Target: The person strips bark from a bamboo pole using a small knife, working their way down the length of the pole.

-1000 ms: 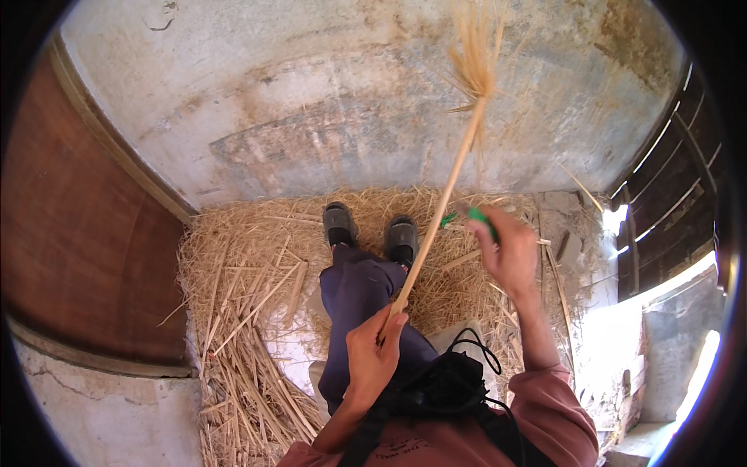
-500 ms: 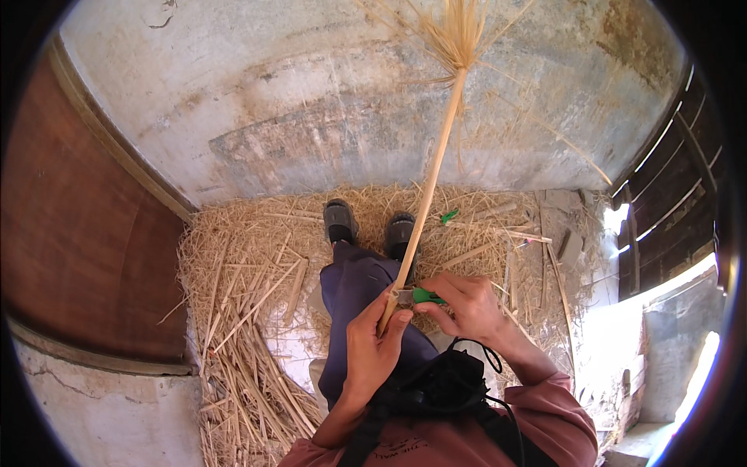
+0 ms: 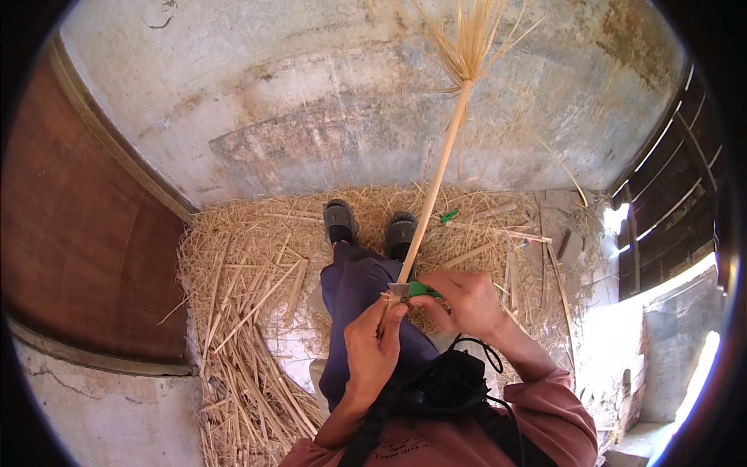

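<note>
My left hand is closed around the lower end of a long pale wooden stick, which looks like bamboo. The stick slants up and away, and its far end is split into a spray of thin fibres in front of the wall. My right hand grips a knife with a green handle. Its short blade lies across the stick just above my left fingertips, touching it. Small shavings show by the blade.
Straw-like shavings cover the floor around my shoes. A pile of split strips lies at left. A small green object rests beyond my feet. A stained wall stands ahead, a brown panel at left, dark slats at right.
The knife has shifted slightly left and toward me along the stick. The stick's fibrous end has tilted a little to the right and lower. Both hands keep their hold.
</note>
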Available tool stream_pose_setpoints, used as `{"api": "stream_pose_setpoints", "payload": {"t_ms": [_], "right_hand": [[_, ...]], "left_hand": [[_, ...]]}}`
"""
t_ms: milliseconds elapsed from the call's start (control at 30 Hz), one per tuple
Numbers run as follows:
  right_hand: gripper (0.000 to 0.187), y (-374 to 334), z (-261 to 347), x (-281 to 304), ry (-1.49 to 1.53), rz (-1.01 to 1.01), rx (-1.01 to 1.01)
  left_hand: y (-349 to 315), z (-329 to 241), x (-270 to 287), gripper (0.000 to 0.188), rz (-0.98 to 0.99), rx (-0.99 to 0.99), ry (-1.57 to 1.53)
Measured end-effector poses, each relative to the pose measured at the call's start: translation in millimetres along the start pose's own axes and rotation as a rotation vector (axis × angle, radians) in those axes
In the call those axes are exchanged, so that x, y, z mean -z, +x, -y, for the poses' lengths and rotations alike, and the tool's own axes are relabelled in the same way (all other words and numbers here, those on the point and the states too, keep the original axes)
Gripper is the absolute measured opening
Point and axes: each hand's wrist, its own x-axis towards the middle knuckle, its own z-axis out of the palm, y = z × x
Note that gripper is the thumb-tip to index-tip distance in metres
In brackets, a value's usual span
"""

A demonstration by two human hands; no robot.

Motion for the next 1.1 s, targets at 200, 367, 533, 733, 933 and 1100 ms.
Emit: {"api": "stream_pose_setpoints", "payload": {"t_ms": [200, 367, 533, 733, 933, 1100], "right_hand": [[0.027, 12, -17, 6, -0.023, -0.091, -0.026], [0.027, 21, -43, 17, -0.049, -0.15, -0.156], [0.027, 26, -67, 23, -0.087, -0.183, -0.24], [0.026, 24, -99, 30, -0.172, -0.268, -0.375], [0.025, 12, -101, 41, -0.067, -0.296, -0.566], [0.023, -2, -77, 35, 0.048, -0.188, -0.412]], "left_hand": [[-4, 1, -2, 0.028, -0.007, 0.035, -0.006], [-12, 4, -1, 0.028, 0.04, 0.08, 0.03], [-21, 10, 2, 0.028, 0.092, 0.124, 0.04], [-32, 20, 4, 0.029, 0.151, 0.136, 0.067], [-34, 29, 2, 0.031, 0.241, 0.195, 0.004], [-31, 35, -4, 0.033, 0.194, 0.185, -0.034]]}}
